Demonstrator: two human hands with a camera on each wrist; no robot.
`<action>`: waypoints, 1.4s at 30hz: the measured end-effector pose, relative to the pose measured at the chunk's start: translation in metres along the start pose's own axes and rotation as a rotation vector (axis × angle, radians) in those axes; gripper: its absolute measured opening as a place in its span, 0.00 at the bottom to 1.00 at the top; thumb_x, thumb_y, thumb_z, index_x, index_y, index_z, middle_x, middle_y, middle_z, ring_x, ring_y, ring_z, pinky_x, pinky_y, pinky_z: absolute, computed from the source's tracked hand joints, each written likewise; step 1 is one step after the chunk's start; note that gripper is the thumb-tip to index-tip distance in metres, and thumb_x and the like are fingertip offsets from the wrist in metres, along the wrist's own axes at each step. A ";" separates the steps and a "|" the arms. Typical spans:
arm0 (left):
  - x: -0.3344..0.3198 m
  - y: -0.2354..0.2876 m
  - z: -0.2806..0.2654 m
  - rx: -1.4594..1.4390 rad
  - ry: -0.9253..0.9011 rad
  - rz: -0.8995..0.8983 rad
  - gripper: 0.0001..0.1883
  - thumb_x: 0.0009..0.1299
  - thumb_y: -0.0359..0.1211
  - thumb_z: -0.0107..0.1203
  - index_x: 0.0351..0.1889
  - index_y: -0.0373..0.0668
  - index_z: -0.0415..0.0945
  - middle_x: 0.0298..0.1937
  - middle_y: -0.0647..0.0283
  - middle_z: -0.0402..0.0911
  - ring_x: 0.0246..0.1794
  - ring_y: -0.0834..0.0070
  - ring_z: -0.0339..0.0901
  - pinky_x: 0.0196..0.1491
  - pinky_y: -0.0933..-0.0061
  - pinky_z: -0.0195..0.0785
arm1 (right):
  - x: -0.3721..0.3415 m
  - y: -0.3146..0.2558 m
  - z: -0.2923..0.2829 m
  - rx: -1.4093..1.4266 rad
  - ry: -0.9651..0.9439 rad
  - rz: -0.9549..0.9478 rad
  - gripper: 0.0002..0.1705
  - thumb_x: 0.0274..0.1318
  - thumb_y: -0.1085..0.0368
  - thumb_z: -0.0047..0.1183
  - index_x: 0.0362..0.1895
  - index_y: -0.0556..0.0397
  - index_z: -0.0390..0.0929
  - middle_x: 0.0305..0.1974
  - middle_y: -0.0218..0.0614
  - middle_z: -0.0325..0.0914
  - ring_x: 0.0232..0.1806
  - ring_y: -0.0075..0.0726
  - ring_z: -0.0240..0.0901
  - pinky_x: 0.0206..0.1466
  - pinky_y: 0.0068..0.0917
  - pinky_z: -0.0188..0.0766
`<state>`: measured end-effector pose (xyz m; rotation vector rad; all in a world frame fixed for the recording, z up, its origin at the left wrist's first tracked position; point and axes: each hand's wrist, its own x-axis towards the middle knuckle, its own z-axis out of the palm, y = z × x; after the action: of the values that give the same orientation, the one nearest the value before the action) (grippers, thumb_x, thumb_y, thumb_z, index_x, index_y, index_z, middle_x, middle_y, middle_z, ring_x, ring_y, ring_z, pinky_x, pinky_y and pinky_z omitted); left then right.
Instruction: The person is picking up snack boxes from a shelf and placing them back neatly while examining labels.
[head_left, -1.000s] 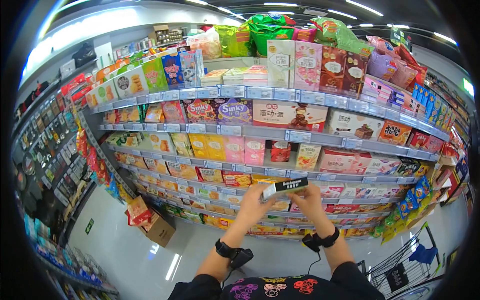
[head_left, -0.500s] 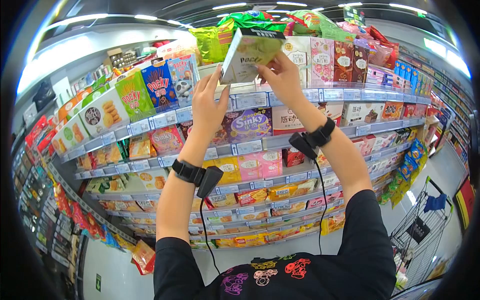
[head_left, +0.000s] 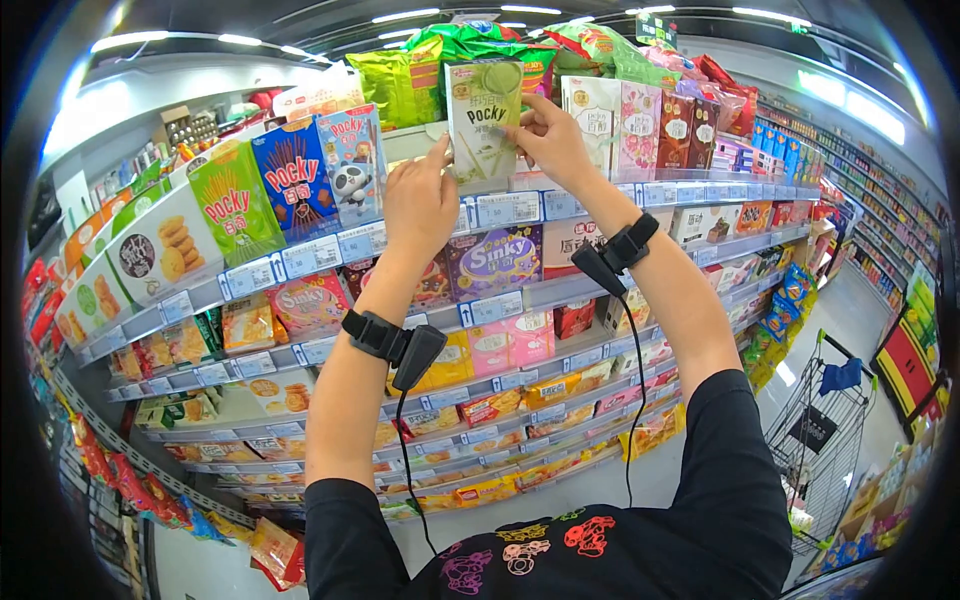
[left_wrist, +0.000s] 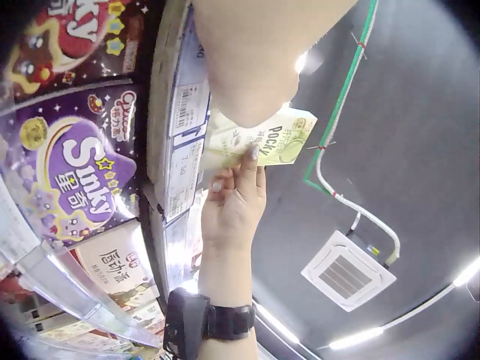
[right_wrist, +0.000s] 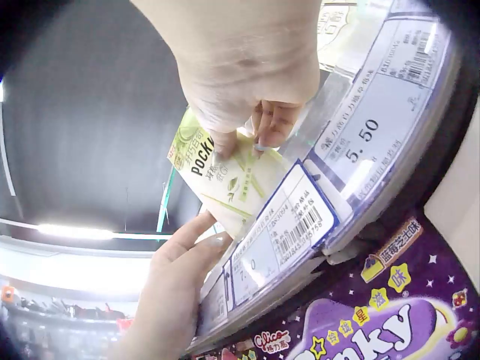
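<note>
A pale green and white Pocky box (head_left: 484, 122) stands nearly upright at the top shelf, its front facing me. My right hand (head_left: 555, 145) pinches its right side, thumb on the front face; the right wrist view shows that thumb beside the "Pocky" lettering, the other fingers curled at the edge. At the lower left edge of the box is my left hand (head_left: 420, 200), fingers pointing up, fingertips right at the edge. From the right wrist view, the left hand (right_wrist: 169, 285) has index finger and thumb by the box's lower corner, over the price rail (right_wrist: 281, 232).
Left of the box stand panda Pocky (head_left: 350, 160), blue Pocky (head_left: 292, 170) and green Pocky (head_left: 235, 200) boxes. White Pejoy boxes (head_left: 590, 115) are at its right. Bagged snacks (head_left: 400, 85) fill the top behind. A purple Sinky box (head_left: 495, 258) sits one shelf below. A shopping cart (head_left: 815, 430) is lower right.
The Pocky box has risen from in front of the lower shelves to the top shelf, turning from end-on to front-facing. Both hands moved up with it; the left hand's fingers now point up at its edge.
</note>
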<state>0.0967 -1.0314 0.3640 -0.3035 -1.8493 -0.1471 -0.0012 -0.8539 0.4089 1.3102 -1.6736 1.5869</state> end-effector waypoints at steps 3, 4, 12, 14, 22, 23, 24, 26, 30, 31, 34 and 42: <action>0.000 0.000 0.004 0.056 -0.007 0.003 0.24 0.61 0.28 0.46 0.59 0.41 0.67 0.40 0.59 0.81 0.42 0.63 0.76 0.50 0.63 0.63 | 0.001 0.015 -0.001 -0.002 0.022 0.017 0.27 0.49 0.63 0.61 0.52 0.59 0.69 0.28 0.35 0.78 0.24 0.19 0.73 0.23 0.19 0.70; 0.000 0.000 0.005 0.069 -0.016 -0.005 0.24 0.61 0.28 0.46 0.59 0.40 0.67 0.41 0.58 0.81 0.43 0.63 0.76 0.51 0.62 0.63 | 0.001 0.018 0.001 -0.016 0.029 0.031 0.27 0.48 0.63 0.61 0.52 0.59 0.70 0.28 0.36 0.79 0.24 0.20 0.73 0.23 0.19 0.70; -0.003 -0.001 0.010 0.181 -0.022 0.015 0.23 0.63 0.32 0.45 0.58 0.38 0.67 0.50 0.52 0.76 0.50 0.60 0.73 0.56 0.61 0.60 | 0.000 0.021 0.004 -0.290 -0.022 0.051 0.31 0.43 0.57 0.64 0.52 0.58 0.71 0.31 0.40 0.81 0.26 0.28 0.78 0.28 0.24 0.73; -0.002 0.002 0.007 0.184 -0.052 -0.010 0.23 0.64 0.33 0.45 0.58 0.38 0.67 0.51 0.52 0.76 0.51 0.59 0.72 0.57 0.60 0.59 | -0.001 0.022 0.004 -0.336 -0.016 0.031 0.33 0.41 0.56 0.64 0.52 0.57 0.71 0.32 0.41 0.81 0.26 0.30 0.79 0.30 0.25 0.74; 0.000 0.000 0.009 0.200 -0.098 -0.043 0.28 0.64 0.35 0.45 0.64 0.40 0.60 0.51 0.53 0.76 0.50 0.58 0.73 0.57 0.60 0.58 | -0.006 0.013 0.004 -0.406 -0.033 -0.009 0.46 0.34 0.58 0.68 0.60 0.55 0.61 0.37 0.41 0.78 0.26 0.28 0.77 0.32 0.24 0.73; 0.000 0.000 0.009 0.193 -0.100 -0.049 0.28 0.64 0.35 0.45 0.64 0.40 0.59 0.51 0.53 0.76 0.50 0.58 0.73 0.57 0.60 0.58 | -0.007 0.013 0.004 -0.427 -0.030 -0.029 0.47 0.34 0.59 0.68 0.61 0.53 0.59 0.39 0.40 0.78 0.25 0.24 0.77 0.31 0.22 0.73; 0.001 0.000 0.009 0.189 -0.103 -0.057 0.29 0.64 0.35 0.45 0.65 0.41 0.58 0.51 0.54 0.76 0.50 0.58 0.73 0.57 0.60 0.58 | -0.007 0.013 0.004 -0.448 -0.026 -0.038 0.47 0.34 0.59 0.68 0.61 0.52 0.59 0.39 0.41 0.78 0.25 0.25 0.76 0.31 0.22 0.73; 0.002 0.000 0.009 0.185 -0.111 -0.069 0.30 0.64 0.35 0.45 0.66 0.41 0.57 0.51 0.55 0.77 0.50 0.59 0.73 0.57 0.60 0.58 | -0.006 0.014 0.005 -0.485 -0.015 -0.056 0.48 0.33 0.59 0.69 0.62 0.51 0.58 0.39 0.41 0.77 0.25 0.25 0.76 0.32 0.23 0.73; 0.002 -0.002 0.011 0.195 -0.105 -0.079 0.31 0.63 0.36 0.46 0.67 0.42 0.55 0.52 0.57 0.76 0.51 0.60 0.73 0.57 0.60 0.59 | -0.008 0.018 0.008 -0.454 0.101 -0.148 0.44 0.34 0.56 0.68 0.58 0.53 0.61 0.40 0.41 0.74 0.27 0.31 0.75 0.33 0.26 0.72; 0.002 -0.003 0.010 0.190 -0.098 -0.080 0.32 0.63 0.36 0.46 0.67 0.42 0.54 0.52 0.57 0.76 0.51 0.60 0.73 0.57 0.61 0.59 | -0.009 0.017 0.010 -0.418 0.159 -0.175 0.44 0.34 0.55 0.67 0.57 0.55 0.62 0.40 0.41 0.73 0.28 0.36 0.75 0.35 0.30 0.72; 0.004 0.009 0.000 0.047 -0.083 -0.136 0.31 0.62 0.33 0.48 0.65 0.42 0.56 0.58 0.55 0.72 0.58 0.58 0.68 0.59 0.62 0.58 | -0.018 0.010 0.012 -0.437 0.292 -0.384 0.33 0.38 0.58 0.61 0.51 0.54 0.66 0.38 0.39 0.68 0.28 0.39 0.71 0.36 0.33 0.70; 0.041 0.104 -0.017 -0.270 0.301 0.091 0.29 0.62 0.28 0.49 0.63 0.42 0.58 0.62 0.57 0.67 0.61 0.64 0.66 0.60 0.62 0.58 | -0.049 -0.024 -0.047 -0.302 0.347 -0.578 0.19 0.42 0.65 0.56 0.43 0.52 0.71 0.31 0.36 0.71 0.24 0.34 0.66 0.28 0.28 0.65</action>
<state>0.1300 -0.9303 0.4029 -0.5228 -1.5143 -0.3612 0.0283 -0.7919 0.3888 1.1427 -1.1290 1.0916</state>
